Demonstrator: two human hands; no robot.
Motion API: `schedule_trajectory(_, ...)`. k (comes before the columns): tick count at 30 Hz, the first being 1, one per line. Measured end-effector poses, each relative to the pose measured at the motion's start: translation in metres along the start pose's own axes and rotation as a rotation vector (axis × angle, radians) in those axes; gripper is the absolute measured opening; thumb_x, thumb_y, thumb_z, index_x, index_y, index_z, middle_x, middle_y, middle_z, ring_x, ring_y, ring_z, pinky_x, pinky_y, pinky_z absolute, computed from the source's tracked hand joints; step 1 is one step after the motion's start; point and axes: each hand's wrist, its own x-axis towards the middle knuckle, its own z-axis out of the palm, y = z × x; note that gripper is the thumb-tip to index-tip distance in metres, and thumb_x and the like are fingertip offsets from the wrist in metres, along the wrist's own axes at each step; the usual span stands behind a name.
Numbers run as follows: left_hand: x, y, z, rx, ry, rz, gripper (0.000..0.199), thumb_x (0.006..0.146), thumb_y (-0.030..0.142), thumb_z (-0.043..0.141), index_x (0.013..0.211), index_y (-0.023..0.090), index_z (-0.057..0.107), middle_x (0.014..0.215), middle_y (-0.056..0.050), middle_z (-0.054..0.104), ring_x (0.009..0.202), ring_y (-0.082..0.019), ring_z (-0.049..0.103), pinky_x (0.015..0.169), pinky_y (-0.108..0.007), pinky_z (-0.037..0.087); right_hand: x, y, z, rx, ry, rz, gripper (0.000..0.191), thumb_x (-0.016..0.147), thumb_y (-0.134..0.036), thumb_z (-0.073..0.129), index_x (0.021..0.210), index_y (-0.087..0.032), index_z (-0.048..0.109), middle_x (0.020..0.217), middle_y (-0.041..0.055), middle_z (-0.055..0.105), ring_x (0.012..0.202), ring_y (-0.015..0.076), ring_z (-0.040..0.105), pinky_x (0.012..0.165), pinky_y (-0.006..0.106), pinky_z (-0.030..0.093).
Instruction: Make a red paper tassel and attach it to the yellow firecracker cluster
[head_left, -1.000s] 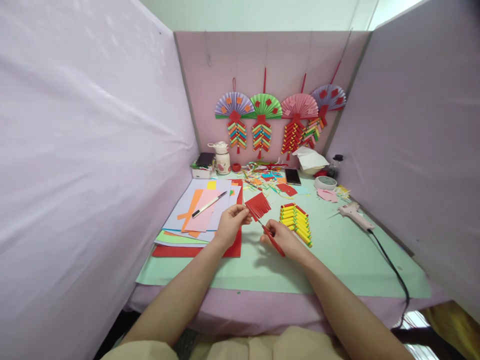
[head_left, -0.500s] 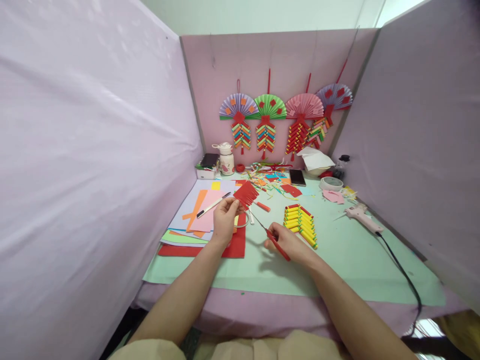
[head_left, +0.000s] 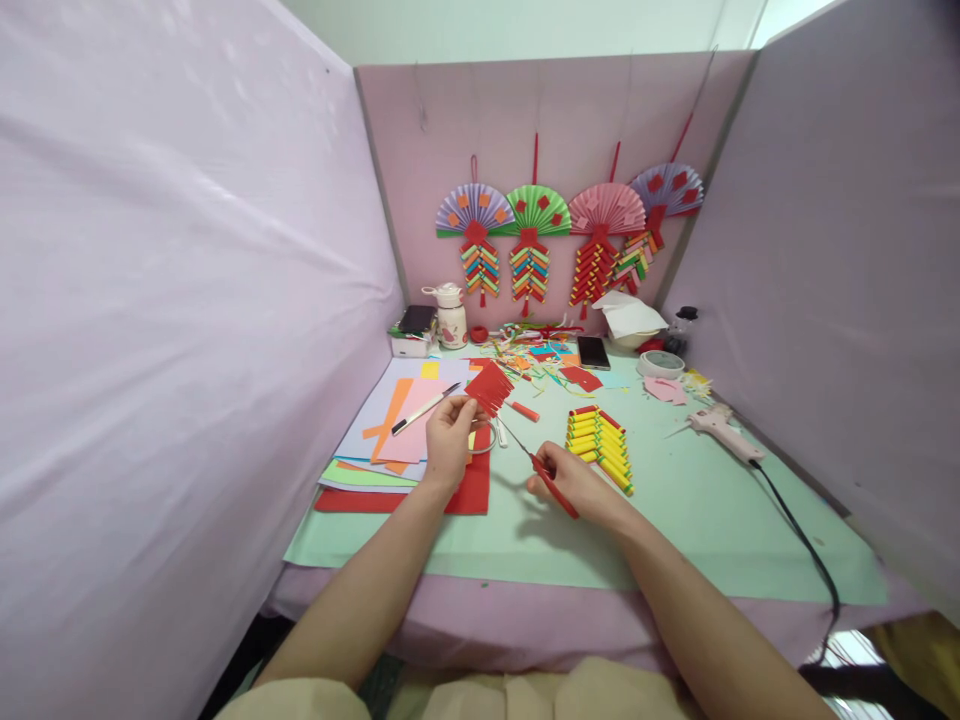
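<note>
Between the fingers and thumb of my left hand (head_left: 451, 432) is a piece of red paper (head_left: 489, 386), with narrow strips cut into its right and lower edge. My right hand (head_left: 568, 474) grips red-handled scissors (head_left: 553, 484), whose blades point up and left to the fringed edge of the paper. Whether the blades are parted is too small to tell. To the right of the scissors lies a row of yellow paper rolls with green ends (head_left: 600, 446), topped by red ones. Sheets of coloured paper (head_left: 405, 430) are stacked under and left of my left hand.
A hot glue gun (head_left: 726, 432) with a black cord lies at right, near a tape roll (head_left: 661, 364). Paper scraps (head_left: 525, 350), a phone (head_left: 593, 352) and a bottle (head_left: 451, 318) are at the back. Fan decorations (head_left: 538, 212) hang on the rear panel. A pen (head_left: 424, 408) rests on the sheets.
The red paper and the scissors stay almost in the same place; the strips look slightly closer together. The whole view has shifted a little.
</note>
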Motion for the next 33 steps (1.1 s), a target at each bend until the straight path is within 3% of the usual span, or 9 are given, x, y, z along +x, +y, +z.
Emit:
schedule_trajectory(7,-0.007,0.001,0.005,0.071,-0.075,-0.026,0.023,0.074,0.037,0.068,0.078,0.016,0.06,0.07,0.0,0.063,0.066,-0.013,0.063,0.067,-0.027,0.053,0.001,0.002,0.0,-0.007,0.013,-0.015,0.028,0.071,-0.043,0.061,0.075,-0.022,0.043,0.066,-0.0059,0.05,0.059,0.0103,0.042,0.053,0.022,0.031)
schedule_trajectory(22,-0.005,-0.002,0.004,0.05,-0.076,-0.046,0.023,0.073,0.038,0.07,0.077,0.016,0.061,0.069,0.001,0.062,0.064,-0.012,0.061,0.065,-0.027,0.052,-0.002,-0.008,-0.004,-0.021,0.026,-0.005,0.025,0.069,-0.04,0.062,0.071,-0.021,0.046,0.063,-0.0054,0.05,0.06,0.0109,0.042,0.055,0.023,0.031)
schedule_trajectory(33,-0.003,-0.004,0.003,0.008,-0.096,-0.083,0.021,0.073,0.035,0.07,0.077,0.016,0.061,0.068,0.0,0.061,0.064,-0.012,0.06,0.063,-0.025,0.051,-0.002,-0.011,-0.007,-0.048,0.061,0.02,0.035,0.067,-0.047,0.066,0.065,-0.02,0.043,0.062,-0.0058,0.049,0.058,0.0101,0.04,0.054,0.023,0.03)
